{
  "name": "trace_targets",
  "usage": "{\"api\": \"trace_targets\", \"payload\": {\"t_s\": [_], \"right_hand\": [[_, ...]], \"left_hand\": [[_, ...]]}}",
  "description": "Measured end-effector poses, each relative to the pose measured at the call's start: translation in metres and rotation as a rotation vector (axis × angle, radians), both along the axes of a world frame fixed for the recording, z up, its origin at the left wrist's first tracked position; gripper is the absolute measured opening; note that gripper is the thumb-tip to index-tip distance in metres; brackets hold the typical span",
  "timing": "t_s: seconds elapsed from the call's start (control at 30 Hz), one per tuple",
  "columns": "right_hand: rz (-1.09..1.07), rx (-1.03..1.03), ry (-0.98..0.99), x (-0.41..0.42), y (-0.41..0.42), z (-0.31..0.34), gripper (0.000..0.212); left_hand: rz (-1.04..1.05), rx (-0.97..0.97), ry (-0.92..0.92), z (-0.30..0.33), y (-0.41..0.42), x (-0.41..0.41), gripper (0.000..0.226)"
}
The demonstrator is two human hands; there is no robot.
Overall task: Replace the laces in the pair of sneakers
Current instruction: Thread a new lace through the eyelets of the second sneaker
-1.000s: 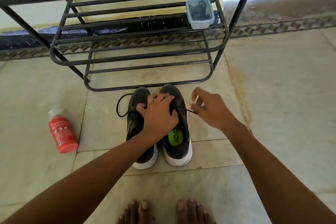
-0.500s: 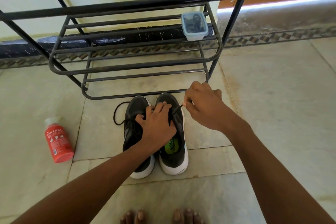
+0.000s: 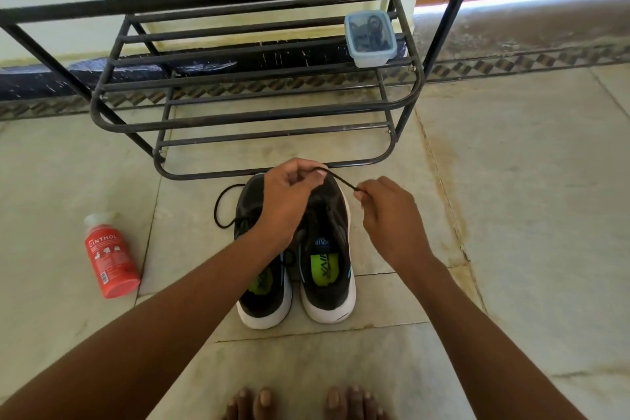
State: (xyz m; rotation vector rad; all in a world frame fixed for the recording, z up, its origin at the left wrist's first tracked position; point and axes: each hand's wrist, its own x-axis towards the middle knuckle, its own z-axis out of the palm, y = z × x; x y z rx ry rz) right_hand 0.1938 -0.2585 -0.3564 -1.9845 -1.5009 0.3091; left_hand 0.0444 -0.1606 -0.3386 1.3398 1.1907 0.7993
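Note:
Two black sneakers with white soles and green insoles stand side by side on the floor: the left sneaker (image 3: 264, 286) and the right sneaker (image 3: 329, 249). A black lace (image 3: 341, 180) runs taut between my two hands above the toes of the right sneaker. My left hand (image 3: 289, 201) pinches one part of it at the toe end. My right hand (image 3: 388, 215) pinches its other end, just right of the shoe. A loose loop of black lace (image 3: 221, 208) lies on the floor left of the left sneaker.
A black metal shoe rack (image 3: 238, 85) stands just behind the sneakers. A clear lidded box (image 3: 370, 39) with dark laces inside sits on its lower shelf at the right. A red bottle (image 3: 109, 259) lies on the tiles to the left. My bare toes (image 3: 306, 402) show at the bottom edge.
My left hand has lifted off the sneakers and taken hold of the lace near the toe. My right hand has drawn the lace out to the right.

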Motion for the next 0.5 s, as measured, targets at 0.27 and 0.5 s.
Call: {"api": "trace_targets", "payload": {"t_s": [0.27,0.5], "right_hand": [[-0.064,-0.435,-0.239,0.008,-0.019,-0.029,0.019],[0.015,-0.58,-0.159,0.019,-0.018,-0.028,0.028]], "left_hand": [[0.096,-0.229,-0.094,0.009,0.013,-0.007,0.01],[0.156,-0.297,-0.011,0.004,0.018,-0.007,0.01]]}}
